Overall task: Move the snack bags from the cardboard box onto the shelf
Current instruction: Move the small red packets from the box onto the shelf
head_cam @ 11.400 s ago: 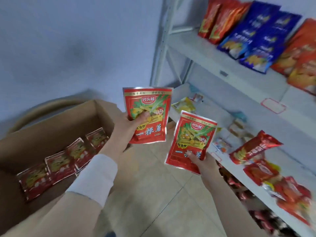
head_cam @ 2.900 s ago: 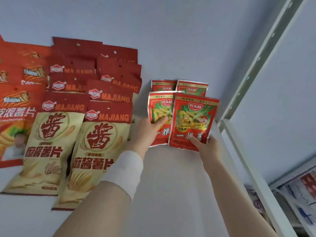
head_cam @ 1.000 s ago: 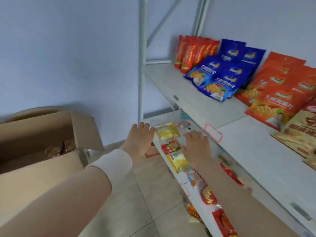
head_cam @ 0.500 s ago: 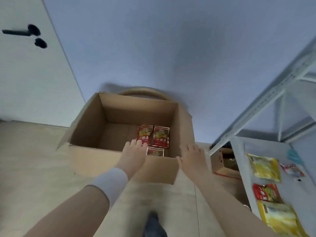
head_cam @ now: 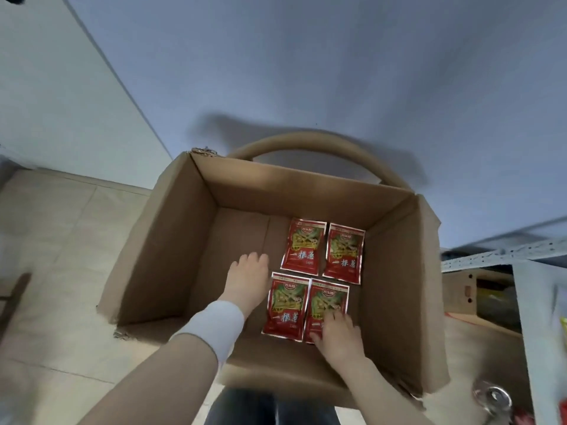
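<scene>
An open cardboard box stands on the tiled floor below me. Several red snack bags lie flat on its bottom at the right, in two rows: a far-left bag, a far-right bag, a near-left bag and a near-right bag. My left hand reaches into the box with straight fingers, just left of the near-left bag, holding nothing. My right hand rests with spread fingers on the lower part of the near-right bag. The shelf's metal rail shows at the right edge.
A curved cardboard strip arches behind the box against the blue-grey wall. A white door is at the left. A small brown box sits under the shelf at the right. A round metal object lies near the box's front right corner.
My view has moved closer over the box. Both hands have gone from its front rim down inside. My right hand now lies on the near-right bag.
</scene>
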The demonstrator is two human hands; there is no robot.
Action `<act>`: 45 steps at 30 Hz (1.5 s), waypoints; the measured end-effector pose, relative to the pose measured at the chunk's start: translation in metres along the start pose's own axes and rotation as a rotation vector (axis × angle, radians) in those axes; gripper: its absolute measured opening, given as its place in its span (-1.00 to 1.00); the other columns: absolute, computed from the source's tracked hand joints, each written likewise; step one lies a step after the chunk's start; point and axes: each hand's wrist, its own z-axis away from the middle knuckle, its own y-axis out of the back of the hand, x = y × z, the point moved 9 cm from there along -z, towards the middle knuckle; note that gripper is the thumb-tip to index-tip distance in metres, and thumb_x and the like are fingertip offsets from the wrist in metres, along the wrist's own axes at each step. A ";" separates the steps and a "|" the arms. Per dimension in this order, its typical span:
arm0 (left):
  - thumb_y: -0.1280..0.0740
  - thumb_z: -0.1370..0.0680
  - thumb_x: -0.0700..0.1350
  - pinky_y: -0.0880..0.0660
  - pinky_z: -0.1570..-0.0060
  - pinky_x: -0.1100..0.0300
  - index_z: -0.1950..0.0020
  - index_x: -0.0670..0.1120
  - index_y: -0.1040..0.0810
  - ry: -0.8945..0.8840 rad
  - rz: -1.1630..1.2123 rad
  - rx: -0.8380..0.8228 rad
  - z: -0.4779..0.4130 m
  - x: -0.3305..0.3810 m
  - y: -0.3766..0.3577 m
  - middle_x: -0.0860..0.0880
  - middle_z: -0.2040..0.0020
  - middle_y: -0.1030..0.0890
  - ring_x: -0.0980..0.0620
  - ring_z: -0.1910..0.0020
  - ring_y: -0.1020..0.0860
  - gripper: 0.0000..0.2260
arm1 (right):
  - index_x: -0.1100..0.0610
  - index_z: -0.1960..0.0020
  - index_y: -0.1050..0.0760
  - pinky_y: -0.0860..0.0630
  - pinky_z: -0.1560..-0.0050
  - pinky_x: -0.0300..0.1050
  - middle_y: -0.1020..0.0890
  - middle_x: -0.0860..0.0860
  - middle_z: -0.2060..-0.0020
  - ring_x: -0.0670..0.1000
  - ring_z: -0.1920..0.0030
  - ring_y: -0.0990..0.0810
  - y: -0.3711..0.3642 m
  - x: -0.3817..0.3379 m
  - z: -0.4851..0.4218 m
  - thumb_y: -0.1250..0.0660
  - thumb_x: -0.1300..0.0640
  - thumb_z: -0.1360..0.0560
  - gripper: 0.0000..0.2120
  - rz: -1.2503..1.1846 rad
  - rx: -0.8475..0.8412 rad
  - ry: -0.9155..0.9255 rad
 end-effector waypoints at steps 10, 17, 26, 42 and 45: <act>-0.32 -0.54 0.04 -0.47 -0.05 0.08 -0.37 -0.12 -0.30 0.191 0.543 -0.330 -0.171 -0.015 -0.137 -0.12 -0.26 -0.47 -0.11 -0.19 -0.51 -0.53 | 0.09 -0.45 -0.10 -0.26 -0.39 0.06 -0.27 0.10 -0.41 0.11 -0.42 -0.26 -0.139 0.011 -0.105 -0.47 -0.11 -0.32 -0.14 -0.602 -0.261 -0.597; -0.48 -0.38 0.10 -0.52 -0.10 -0.07 -0.30 -0.10 -0.35 0.213 0.730 -0.210 -0.236 0.010 -0.161 -0.10 -0.22 -0.51 -0.10 -0.16 -0.53 -0.40 | 0.16 -0.33 -0.10 -0.42 -0.24 0.09 -0.42 0.15 -0.28 0.16 -0.30 -0.41 -0.156 0.017 -0.124 -0.47 -0.16 -0.30 -0.17 -0.524 -0.152 -0.800; -0.43 -0.47 -0.07 -0.49 -0.06 0.11 -0.25 -0.16 -0.42 0.227 0.995 -0.320 -0.234 0.009 -0.155 -0.12 -0.17 -0.58 -0.11 -0.12 -0.57 -0.59 | 0.15 -0.22 -0.51 -0.46 -0.09 -0.16 -0.61 0.09 -0.14 0.08 -0.17 -0.56 -0.170 0.005 -0.137 -0.46 -0.03 -0.37 -0.52 -0.775 -0.278 -0.636; -0.36 -0.50 0.00 -0.48 -0.17 -0.02 -0.22 -0.04 -0.44 0.218 1.415 -0.015 -0.067 -0.050 0.024 -0.02 -0.11 -0.61 -0.03 -0.13 -0.58 -0.68 | 0.08 -0.17 -0.45 -0.45 -0.24 0.04 -0.60 0.08 -0.14 0.07 -0.11 -0.57 -0.005 0.009 -0.026 -0.49 0.10 -0.36 -0.58 -1.167 -0.078 -0.253; -0.37 -0.50 -0.01 -0.48 -0.20 -0.08 -0.22 -0.07 -0.46 0.095 1.403 0.013 -0.033 -0.026 0.069 -0.07 -0.15 -0.61 -0.04 -0.10 -0.60 -0.67 | 0.10 -0.13 -0.48 -0.49 -0.17 0.02 -0.62 0.07 -0.06 0.05 -0.05 -0.59 0.027 0.024 0.025 -0.48 0.11 -0.36 -0.62 -1.284 0.072 -0.238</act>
